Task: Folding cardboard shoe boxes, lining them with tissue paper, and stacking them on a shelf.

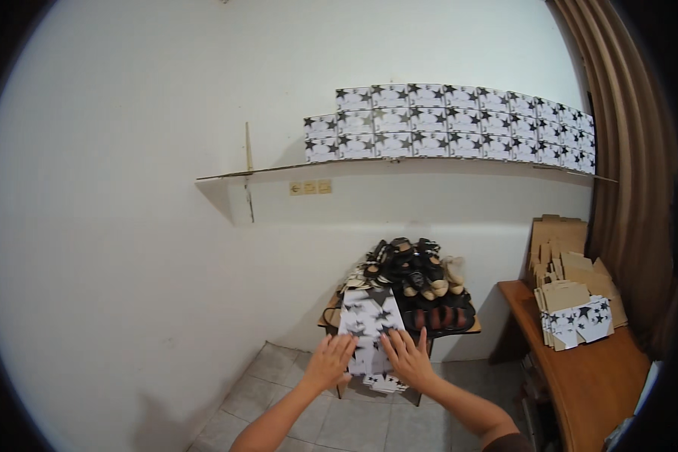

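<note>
Two hands press flat on a white star-printed cardboard sheet [369, 324]: left hand [328, 361] at its lower left, right hand [409, 358] at its lower right, fingers spread, gripping nothing. It overhangs the small tabletop [471, 327]; uneven pressure could tip it against the dark sandal pile [418, 275] alongside.

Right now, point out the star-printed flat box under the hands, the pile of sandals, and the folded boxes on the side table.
Star-printed flat box [369, 324], head view: middle of its top face.
Pile of sandals [418, 271], head view: centre of the heap.
Folded boxes [576, 316], head view: star-printed front of the stack.
</note>
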`<state>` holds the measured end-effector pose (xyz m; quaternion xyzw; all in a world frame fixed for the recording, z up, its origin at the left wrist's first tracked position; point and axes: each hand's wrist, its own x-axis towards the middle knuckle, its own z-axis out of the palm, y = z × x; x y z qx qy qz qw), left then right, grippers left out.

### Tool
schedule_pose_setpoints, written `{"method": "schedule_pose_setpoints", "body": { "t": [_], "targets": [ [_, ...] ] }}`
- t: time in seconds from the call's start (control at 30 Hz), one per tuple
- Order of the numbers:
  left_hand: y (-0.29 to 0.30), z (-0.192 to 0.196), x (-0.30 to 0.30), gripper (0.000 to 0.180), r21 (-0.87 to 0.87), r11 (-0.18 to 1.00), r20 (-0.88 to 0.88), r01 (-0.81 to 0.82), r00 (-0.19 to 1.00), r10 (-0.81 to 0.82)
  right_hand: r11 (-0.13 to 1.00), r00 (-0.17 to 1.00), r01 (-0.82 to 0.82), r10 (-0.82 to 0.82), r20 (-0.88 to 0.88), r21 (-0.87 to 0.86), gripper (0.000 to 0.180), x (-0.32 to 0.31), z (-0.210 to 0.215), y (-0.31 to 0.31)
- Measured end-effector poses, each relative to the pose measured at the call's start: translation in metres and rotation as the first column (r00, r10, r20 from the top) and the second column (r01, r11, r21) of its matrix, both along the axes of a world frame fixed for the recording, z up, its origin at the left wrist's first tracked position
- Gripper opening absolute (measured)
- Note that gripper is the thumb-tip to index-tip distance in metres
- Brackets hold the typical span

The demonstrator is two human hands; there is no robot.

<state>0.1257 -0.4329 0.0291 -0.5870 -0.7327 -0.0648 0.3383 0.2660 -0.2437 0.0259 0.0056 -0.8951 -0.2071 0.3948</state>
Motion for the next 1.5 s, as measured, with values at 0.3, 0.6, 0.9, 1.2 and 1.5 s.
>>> {"method": "schedule_pose_setpoints", "body": {
  "t": [0.3, 0.6, 0.9, 1.2, 1.5],
  "targets": [
    [-0.035, 0.121, -0.137, 0.109, 0.280, 0.950, -0.232, -0.135, 0.951, 0.204, 0.973, 0.957, -0.041, 0.104, -0.273, 0.226, 0.060, -0.168, 0.130, -0.025],
    [0.004, 0.225, -0.270, 0.104, 0.555, 0.832, -0.392, -0.007, 0.880, 0.269, 0.893, 0.823, 0.103, 0.171, -0.541, 0.439, 0.054, -0.306, 0.250, 0.009],
    [0.073, 0.362, -0.397, 0.106, 0.647, 0.762, -0.447, 0.036, 0.827, 0.340, 0.876, 0.790, 0.256, 0.054, -0.610, 0.409, 0.062, -0.421, 0.386, 0.062],
    [0.140, 0.440, -0.504, 0.112, 0.695, 0.703, -0.502, 0.153, 0.802, 0.323, 0.792, 0.709, 0.467, -0.071, -0.702, 0.392, 0.083, -0.505, 0.453, 0.104],
    [0.199, 0.499, -0.556, 0.114, 0.604, 0.768, -0.459, 0.213, 0.881, 0.117, 0.850, 0.768, 0.444, -0.198, -0.609, 0.284, 0.117, -0.552, 0.502, 0.156]
  ]
}}
